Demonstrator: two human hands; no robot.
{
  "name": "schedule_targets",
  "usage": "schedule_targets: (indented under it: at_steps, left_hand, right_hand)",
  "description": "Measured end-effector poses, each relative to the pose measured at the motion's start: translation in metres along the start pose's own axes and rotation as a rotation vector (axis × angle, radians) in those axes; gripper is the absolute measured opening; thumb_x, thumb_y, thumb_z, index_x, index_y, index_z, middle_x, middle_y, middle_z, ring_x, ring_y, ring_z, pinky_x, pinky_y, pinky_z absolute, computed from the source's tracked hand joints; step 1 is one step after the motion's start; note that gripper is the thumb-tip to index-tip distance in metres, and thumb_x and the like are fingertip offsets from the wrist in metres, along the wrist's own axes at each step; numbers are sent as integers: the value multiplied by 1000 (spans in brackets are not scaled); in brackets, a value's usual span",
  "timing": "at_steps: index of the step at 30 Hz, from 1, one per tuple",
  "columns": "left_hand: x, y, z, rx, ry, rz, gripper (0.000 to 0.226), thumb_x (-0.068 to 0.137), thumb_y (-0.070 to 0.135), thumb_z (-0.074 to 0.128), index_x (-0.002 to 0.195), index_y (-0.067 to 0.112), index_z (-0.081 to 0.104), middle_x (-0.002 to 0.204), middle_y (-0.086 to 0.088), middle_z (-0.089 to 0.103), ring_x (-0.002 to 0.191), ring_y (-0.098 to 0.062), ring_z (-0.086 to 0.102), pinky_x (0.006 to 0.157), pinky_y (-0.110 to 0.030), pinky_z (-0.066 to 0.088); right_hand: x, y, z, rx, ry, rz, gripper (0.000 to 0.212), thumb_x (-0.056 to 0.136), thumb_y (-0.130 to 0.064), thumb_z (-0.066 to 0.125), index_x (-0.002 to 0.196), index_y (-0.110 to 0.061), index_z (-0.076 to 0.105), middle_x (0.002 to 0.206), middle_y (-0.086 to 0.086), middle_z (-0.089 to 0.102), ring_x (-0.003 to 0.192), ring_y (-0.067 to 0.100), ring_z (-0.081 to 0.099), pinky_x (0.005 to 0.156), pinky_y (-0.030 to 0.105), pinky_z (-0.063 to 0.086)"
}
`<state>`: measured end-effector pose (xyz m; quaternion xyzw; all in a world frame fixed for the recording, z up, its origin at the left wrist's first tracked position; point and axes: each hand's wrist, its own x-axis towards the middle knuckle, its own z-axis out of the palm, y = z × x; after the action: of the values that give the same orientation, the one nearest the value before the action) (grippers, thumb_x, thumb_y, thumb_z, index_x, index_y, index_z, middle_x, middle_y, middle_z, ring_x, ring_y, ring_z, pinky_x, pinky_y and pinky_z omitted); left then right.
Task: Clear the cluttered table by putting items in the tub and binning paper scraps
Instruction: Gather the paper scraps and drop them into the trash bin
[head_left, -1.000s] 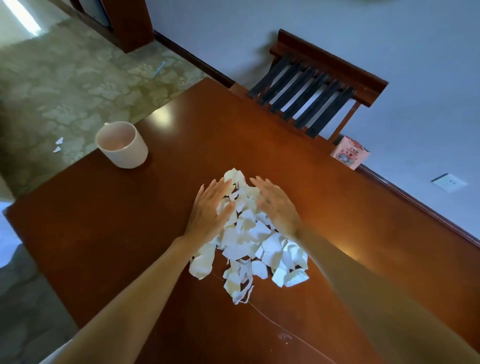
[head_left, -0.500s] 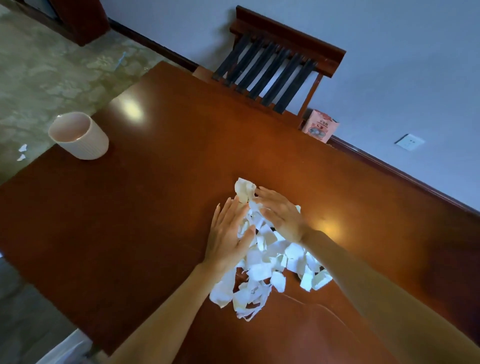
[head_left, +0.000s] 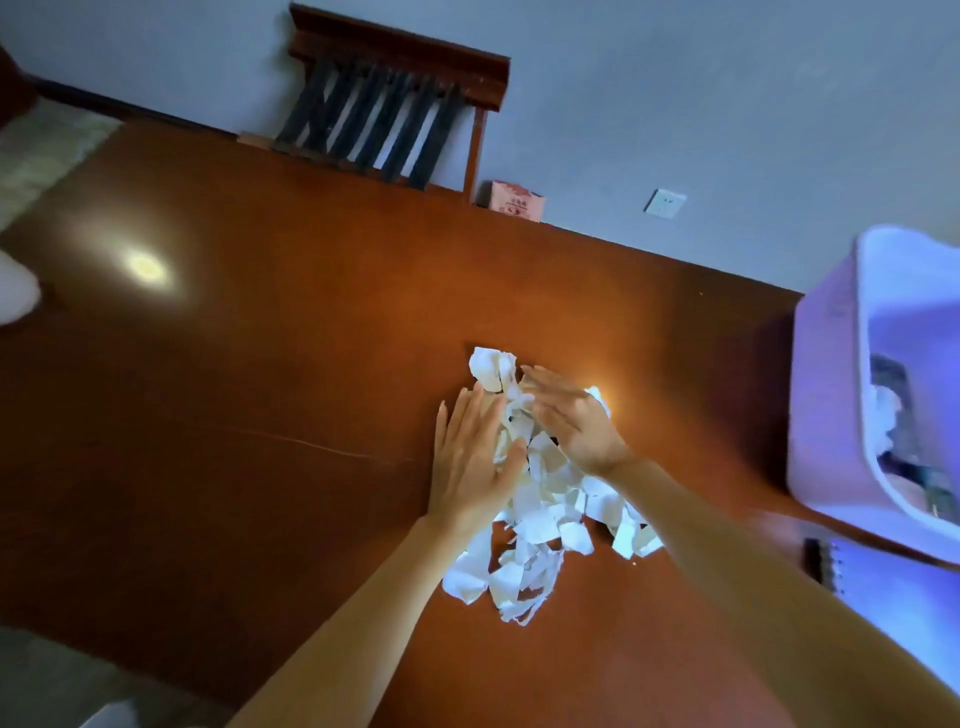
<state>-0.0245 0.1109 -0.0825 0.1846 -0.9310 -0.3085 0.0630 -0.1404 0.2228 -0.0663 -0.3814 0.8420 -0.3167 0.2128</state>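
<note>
Head view: since a second ago our hands have pressed closer, narrowing the paper scraps (head_left: 540, 519), and the tub (head_left: 831, 415) has swung into sight at three o'clock. Our left hand (head_left: 470, 457) and right hand (head_left: 576, 421) lie flat-fingered against the heap, grasping nothing. It sits mid-way across the table (head_left: 260, 415), long axis twelve to six. The tub already holds items; we judge the scraps remain unbinned.

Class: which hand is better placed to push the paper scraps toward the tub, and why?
Likely left: the left hand lies flat on the paper scraps, opposite the tub; the right hand is tub-side.
</note>
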Motion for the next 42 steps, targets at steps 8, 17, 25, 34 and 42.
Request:
schedule_targets:
  at_steps: [8,17,25,34,42]
  left_hand:
    - [-39,50,36,23,-60,77,70,81,50,16,139,20,41,153,-3,33,146,-22,18,119,-38,0]
    - [-52,65,27,77,-3,176,69,85,56,23,145,22,34,159,-10,8,147,-27,10,118,-47,3]
    - [-105,58,37,241,128,182,58,93,49,36,145,23,29,157,-11,13,142,-31,18,114,-42,19]
    - [-141,54,57,377,218,228,62,89,48,44,142,17,37,146,-10,36,131,-27,36,105,-38,34]
    - [-110,65,62,456,385,439,35,51,18,90,76,10,68,66,-6,61,47,-16,57,34,-17,40]
  right_hand:
    - [-83,19,-19,-16,119,81,47,91,-26,36,118,1,64,140,18,48,138,26,36,109,22,19]
    - [-145,23,-21,18,657,312,35,93,-20,41,116,-6,63,126,10,60,123,25,50,99,27,34]
    - [-189,46,28,-292,626,533,43,91,-36,46,128,-15,52,134,13,49,130,30,39,112,40,27]
    - [-211,17,52,-358,831,525,31,91,-24,47,112,0,47,117,16,52,111,34,48,88,39,40]
    - [-203,22,39,-47,1065,569,24,94,-21,44,93,0,55,95,13,63,89,33,57,70,32,36]
